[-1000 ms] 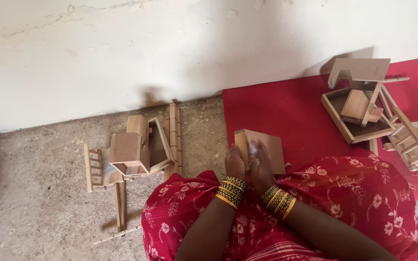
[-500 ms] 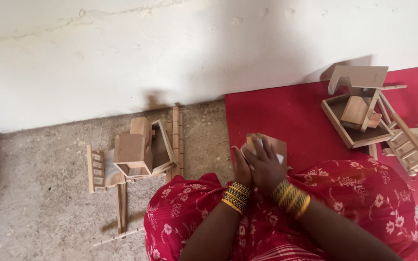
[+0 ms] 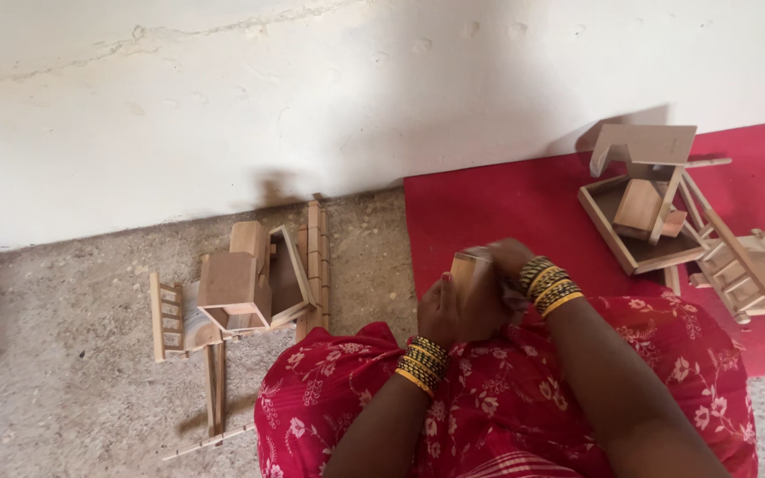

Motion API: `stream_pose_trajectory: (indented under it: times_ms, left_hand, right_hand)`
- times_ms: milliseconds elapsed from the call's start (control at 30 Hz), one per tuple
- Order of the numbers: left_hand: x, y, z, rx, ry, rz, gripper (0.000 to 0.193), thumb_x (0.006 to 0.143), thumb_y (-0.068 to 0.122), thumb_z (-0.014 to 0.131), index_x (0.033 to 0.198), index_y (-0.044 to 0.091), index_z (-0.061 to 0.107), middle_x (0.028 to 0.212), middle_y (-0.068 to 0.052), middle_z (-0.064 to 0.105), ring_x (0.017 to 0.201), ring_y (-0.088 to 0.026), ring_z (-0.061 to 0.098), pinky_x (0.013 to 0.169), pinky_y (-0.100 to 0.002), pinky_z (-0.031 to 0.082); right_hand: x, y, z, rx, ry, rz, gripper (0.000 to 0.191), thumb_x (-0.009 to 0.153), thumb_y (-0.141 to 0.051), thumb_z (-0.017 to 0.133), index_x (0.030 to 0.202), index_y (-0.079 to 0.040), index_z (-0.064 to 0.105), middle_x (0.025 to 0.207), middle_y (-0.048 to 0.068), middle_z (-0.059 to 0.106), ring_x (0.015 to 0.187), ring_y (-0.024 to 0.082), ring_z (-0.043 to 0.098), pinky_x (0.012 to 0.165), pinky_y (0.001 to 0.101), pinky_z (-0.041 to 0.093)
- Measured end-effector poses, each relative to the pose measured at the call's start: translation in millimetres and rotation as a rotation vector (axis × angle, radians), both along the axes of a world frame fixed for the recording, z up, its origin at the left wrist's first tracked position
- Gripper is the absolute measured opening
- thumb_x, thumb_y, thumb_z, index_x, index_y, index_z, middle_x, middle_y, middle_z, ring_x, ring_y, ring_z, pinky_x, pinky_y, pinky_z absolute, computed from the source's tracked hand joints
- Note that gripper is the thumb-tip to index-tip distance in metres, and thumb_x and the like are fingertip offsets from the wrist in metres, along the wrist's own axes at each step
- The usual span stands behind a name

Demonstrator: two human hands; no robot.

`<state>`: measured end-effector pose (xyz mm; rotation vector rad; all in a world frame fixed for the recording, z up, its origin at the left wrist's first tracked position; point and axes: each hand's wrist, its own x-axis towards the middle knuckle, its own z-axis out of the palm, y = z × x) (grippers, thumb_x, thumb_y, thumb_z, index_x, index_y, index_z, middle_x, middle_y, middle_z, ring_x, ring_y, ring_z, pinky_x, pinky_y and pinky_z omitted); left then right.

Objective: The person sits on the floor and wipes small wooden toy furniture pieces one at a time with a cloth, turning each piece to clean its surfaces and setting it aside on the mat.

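Wooden block sits tight between my left hand and my right hand, fingers closed round it just above my lap, so I think I am rubbing it smooth, and next I must turn it carefully.

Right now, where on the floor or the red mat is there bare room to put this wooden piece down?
Bare red mat lies between its left edge and the wooden tray, just beyond both hands. Bare concrete also lies left of the small ladder. It is crowded around the wooden box pile and at the mat's right end, around the slatted frame.
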<state>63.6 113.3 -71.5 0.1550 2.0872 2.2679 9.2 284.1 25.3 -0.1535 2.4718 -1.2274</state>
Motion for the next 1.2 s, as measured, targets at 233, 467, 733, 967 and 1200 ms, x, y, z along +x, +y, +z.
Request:
stream_pose_trajectory:
  times_ms: [233, 467, 733, 967, 1200]
  left_hand:
    - [-15.1, -11.1, 3.4, -0.371, 0.517, 0.036, 0.052, 0.117, 0.041, 0.04, 0.116, -0.001, 0.07, 0.068, -0.003, 0.056, 0.061, -0.01, 0.05, 0.053, -0.03, 0.042]
    - [-25.6, -39.3, 19.7, 0.313, -0.221, -0.005, 0.061, 0.115, 0.052, 0.052, 0.095, -0.004, 0.06, 0.074, -0.01, 0.063, 0.054, -0.018, 0.057, 0.041, -0.032, 0.046]
    - [-26.1, -35.6, 22.9, 0.689, -0.424, 0.091, 0.06, 0.102, 0.056, 0.048, 0.125, 0.003, 0.062, 0.098, -0.006, 0.071, 0.073, -0.016, 0.066, 0.05, -0.028, 0.051]
    - [-41.4, -27.9, -4.5, 0.227, -0.339, 0.11, 0.049, 0.104, 0.041, 0.057, 0.14, 0.007, 0.057, 0.099, -0.002, 0.063, 0.08, -0.009, 0.057, 0.064, -0.026, 0.05]
    - [-42.1, -26.7, -9.3, 0.273, -0.442, 0.109, 0.041, 0.101, 0.03, 0.059, 0.131, 0.004, 0.063, 0.099, -0.003, 0.07, 0.08, -0.01, 0.064, 0.062, -0.025, 0.054]
  right_hand:
    - [25.2, 45.7, -19.5, -0.108, -0.233, -0.473, 0.036, 0.105, -0.03, 0.05, 0.128, -0.008, 0.067, 0.109, 0.015, 0.074, 0.09, 0.022, 0.073, 0.087, 0.0407, 0.059]
    - [28.3, 45.5, -4.2, -1.122, -0.313, -0.753, 0.042, 0.099, -0.044, 0.056, 0.111, -0.006, 0.07, 0.099, 0.009, 0.072, 0.081, 0.019, 0.069, 0.076, 0.0366, 0.058]
    - [33.3, 80.1, -15.5, -1.209, -0.18, -0.355, 0.024, 0.104, -0.034, 0.071, 0.111, -0.013, 0.063, 0.091, 0.002, 0.064, 0.075, 0.014, 0.062, 0.063, 0.03, 0.054]
    - [76.3, 130.8, 49.8, -0.418, 0.148, -0.741, 0.059, 0.073, -0.014, 0.078, 0.129, -0.01, 0.06, 0.096, 0.009, 0.071, 0.079, 0.021, 0.069, 0.07, 0.0445, 0.062]
    - [67.1, 187.9, 51.1, 0.258, 0.756, -0.926, 0.062, 0.081, -0.008, 0.083, 0.134, 0.005, 0.055, 0.114, 0.019, 0.069, 0.098, 0.029, 0.071, 0.084, 0.0465, 0.063]
